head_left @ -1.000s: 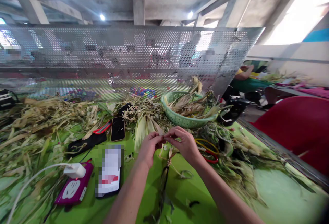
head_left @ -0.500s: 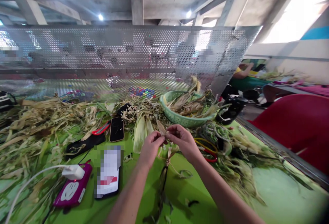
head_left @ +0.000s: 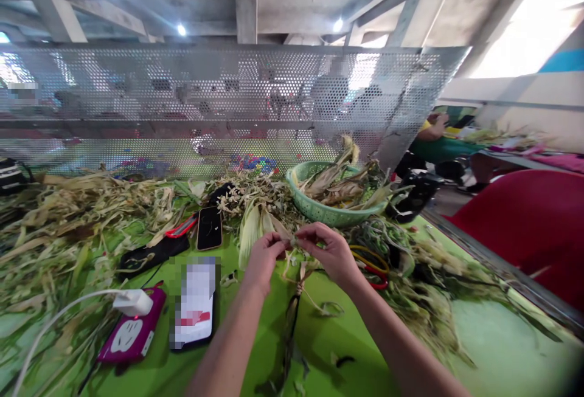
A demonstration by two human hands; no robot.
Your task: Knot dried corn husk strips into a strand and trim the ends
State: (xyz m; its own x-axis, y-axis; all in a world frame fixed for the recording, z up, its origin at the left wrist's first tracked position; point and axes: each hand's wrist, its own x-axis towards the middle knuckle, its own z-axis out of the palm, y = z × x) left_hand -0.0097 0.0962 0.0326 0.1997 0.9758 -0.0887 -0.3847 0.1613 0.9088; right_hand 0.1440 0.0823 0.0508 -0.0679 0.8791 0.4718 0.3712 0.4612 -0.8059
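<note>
Both hands meet over the green tabletop (head_left: 356,336), pinching the same piece of dried corn husk (head_left: 283,231). My left hand (head_left: 263,256) is closed on its left side, thumb against fingers. From the right, my right hand (head_left: 327,251) pinches it close by, the fingertips nearly touching. Just below the fingers lies a tied bundle of husk strips (head_left: 297,290), with a dark twisted tail running toward me and a thin loop off to its right. A pale, broad corn husk (head_left: 252,233) lies behind my left hand.
A green basket (head_left: 314,211) of husks stands behind my right hand. Scissors with red and yellow handles (head_left: 371,269) lie beside it. To the left are a lit phone (head_left: 195,306), a dark phone (head_left: 209,228), a red cutter (head_left: 181,227) and a purple power bank (head_left: 132,330). Husk heaps surround them.
My fingertips have drawn closer together on the husk, and its upright tip now leans more to the left. The view has shifted slightly; the things on the table lie as before.
</note>
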